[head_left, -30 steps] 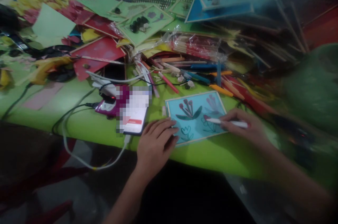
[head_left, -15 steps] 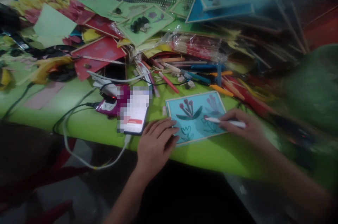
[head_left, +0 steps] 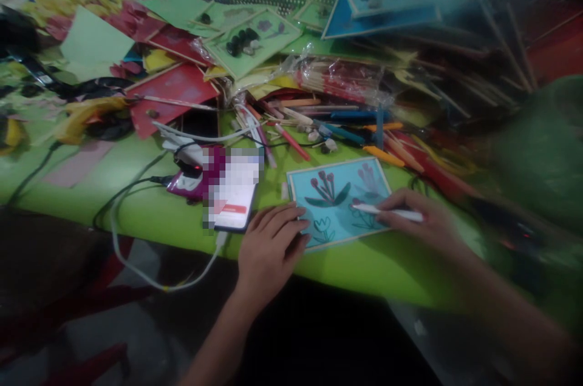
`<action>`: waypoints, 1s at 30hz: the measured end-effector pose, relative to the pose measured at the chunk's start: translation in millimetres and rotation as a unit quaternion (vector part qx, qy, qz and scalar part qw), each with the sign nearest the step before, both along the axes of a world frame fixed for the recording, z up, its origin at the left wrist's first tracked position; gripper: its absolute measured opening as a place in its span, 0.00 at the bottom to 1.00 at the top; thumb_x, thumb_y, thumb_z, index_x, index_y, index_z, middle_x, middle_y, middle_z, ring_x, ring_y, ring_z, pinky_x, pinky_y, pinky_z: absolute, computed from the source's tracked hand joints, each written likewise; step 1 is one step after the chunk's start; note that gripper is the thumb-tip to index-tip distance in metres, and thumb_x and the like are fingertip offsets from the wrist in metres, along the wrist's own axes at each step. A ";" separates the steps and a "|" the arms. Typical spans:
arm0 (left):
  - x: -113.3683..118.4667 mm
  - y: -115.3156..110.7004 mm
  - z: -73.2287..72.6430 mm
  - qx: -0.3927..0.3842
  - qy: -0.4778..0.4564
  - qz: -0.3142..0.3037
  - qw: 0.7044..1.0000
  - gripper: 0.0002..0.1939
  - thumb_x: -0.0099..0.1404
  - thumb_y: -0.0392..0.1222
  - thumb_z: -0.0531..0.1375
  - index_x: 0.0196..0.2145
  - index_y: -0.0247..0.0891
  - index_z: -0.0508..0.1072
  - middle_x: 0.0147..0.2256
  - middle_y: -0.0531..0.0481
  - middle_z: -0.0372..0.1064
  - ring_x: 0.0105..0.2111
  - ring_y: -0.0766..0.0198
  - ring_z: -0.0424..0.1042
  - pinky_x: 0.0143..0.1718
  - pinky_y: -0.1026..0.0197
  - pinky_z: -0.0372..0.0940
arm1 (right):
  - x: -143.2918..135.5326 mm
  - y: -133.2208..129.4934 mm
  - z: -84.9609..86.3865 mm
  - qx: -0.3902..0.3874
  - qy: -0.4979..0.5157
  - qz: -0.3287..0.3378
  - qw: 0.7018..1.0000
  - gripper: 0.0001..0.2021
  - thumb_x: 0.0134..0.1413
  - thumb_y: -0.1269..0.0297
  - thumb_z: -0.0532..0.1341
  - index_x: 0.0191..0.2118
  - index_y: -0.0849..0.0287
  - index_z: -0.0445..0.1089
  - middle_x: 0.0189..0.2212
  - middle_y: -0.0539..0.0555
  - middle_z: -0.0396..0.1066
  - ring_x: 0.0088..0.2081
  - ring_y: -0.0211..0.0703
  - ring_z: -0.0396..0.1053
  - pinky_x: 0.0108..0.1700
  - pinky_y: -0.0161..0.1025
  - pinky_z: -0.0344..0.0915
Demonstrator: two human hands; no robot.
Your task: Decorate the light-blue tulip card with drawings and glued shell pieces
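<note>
A blue card [head_left: 337, 225] with a pale stick frame lies at the table's front edge, bearing drawn flowers with dark red heads and green leaves. My right hand [head_left: 416, 216] is closed on a white marker pen [head_left: 403, 212], whose tip touches the outlined flower at the card's lower right. Fingers spread, my left hand [head_left: 273, 240] lies flat with its fingertips on the card's left edge. Just left of that hand is a phone [head_left: 237, 204], its screen lit and partly pixelated, with a white cable plugged into its lower end.
Behind the card lie several pens, an orange-handled tool [head_left: 384, 156] and pebbles [head_left: 328, 145]. A purple power strip [head_left: 191, 182] with cables sits left of the phone. Framed red [head_left: 175, 91] and green cards [head_left: 273, 40] pile up behind. A yellow glue gun [head_left: 86, 116] is at left.
The marker's tip has barely moved at the lower right flower, where slightly more dark red shows. The left hand stays on the card, and the view has shifted very slightly.
</note>
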State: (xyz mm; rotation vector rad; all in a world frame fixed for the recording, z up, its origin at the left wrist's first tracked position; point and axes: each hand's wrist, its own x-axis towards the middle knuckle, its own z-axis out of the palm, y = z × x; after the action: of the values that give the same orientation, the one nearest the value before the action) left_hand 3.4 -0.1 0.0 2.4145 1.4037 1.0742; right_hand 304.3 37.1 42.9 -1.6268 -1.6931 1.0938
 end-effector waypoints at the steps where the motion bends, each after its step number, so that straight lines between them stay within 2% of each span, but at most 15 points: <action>1: 0.1 0.1 0.3 0.001 0.000 -0.001 1.000 0.06 0.70 0.37 0.64 0.44 0.43 0.76 0.49 0.49 0.81 0.53 0.55 0.78 0.54 0.47 0.70 | 0.1 -0.1 -0.3 0.000 0.000 0.000 1.000 0.13 0.53 0.49 0.70 0.32 0.53 0.78 0.27 0.50 0.74 0.26 0.40 0.67 0.28 0.38 0.61; 17: -1.0 -0.6 0.6 -0.010 0.006 -0.001 1.000 0.06 0.70 0.37 0.63 0.44 0.43 0.76 0.49 0.49 0.81 0.53 0.54 0.78 0.55 0.47 0.69 | 1.4 0.5 3.1 -0.013 -0.001 0.015 1.000 0.14 0.53 0.48 0.70 0.30 0.55 0.77 0.25 0.51 0.73 0.24 0.40 0.65 0.27 0.38 0.60; 30: -0.5 -0.5 -0.4 -0.008 0.000 -0.001 1.000 0.06 0.70 0.37 0.64 0.44 0.43 0.76 0.49 0.50 0.81 0.53 0.55 0.78 0.55 0.46 0.70 | 4.4 0.6 0.9 -0.002 0.004 -0.003 1.000 0.14 0.52 0.49 0.70 0.30 0.54 0.77 0.24 0.50 0.72 0.24 0.40 0.64 0.26 0.38 0.57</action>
State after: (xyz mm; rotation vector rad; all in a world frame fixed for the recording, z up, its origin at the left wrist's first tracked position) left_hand 2.9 -0.6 -0.4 2.4035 1.4049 1.0598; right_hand 308.7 37.7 43.8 -1.6270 -1.6801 1.0995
